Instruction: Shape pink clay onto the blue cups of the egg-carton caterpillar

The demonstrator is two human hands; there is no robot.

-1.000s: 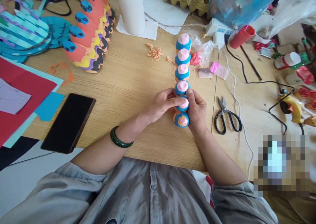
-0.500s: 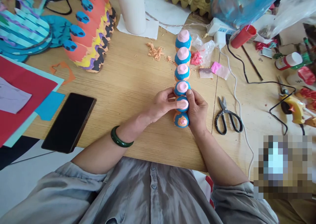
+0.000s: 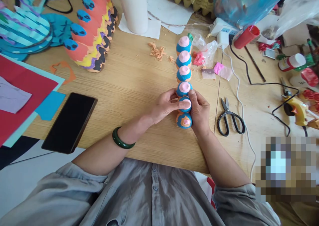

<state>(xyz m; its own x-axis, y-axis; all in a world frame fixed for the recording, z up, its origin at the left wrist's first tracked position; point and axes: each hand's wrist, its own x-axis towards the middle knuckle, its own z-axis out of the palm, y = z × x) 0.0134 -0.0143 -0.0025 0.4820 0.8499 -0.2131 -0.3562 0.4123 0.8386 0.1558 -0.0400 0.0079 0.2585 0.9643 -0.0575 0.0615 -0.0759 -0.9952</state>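
A row of joined egg-carton cups (image 3: 183, 73), coated in blue over orange with pink caps, runs away from me above the wooden table. The nearest cup has only a small pink dab, with orange showing round it. My left hand (image 3: 165, 104) grips the row from the left, its thumb pressing the pink cap of the second-nearest cup. On the other side, my right hand (image 3: 200, 111) holds the row, with its thumb up beside the third cup. Fingers of both hands are partly hidden behind the row. A dark green bangle (image 3: 122, 139) circles my left wrist.
Black-handled scissors (image 3: 228, 114) lie right of my hands beside a white cable (image 3: 240, 106). A phone (image 3: 69, 123) and coloured paper (image 3: 30, 89) are on the left. Orange scraps (image 3: 157, 51) and a white bottle (image 3: 133, 10) lie beyond. A painted orange carton piece (image 3: 92, 33) stands back left.
The row's far end has tipped slightly, moving lower in view and uncovering a green bit behind it. Both hands keep their grip in nearly the same place.
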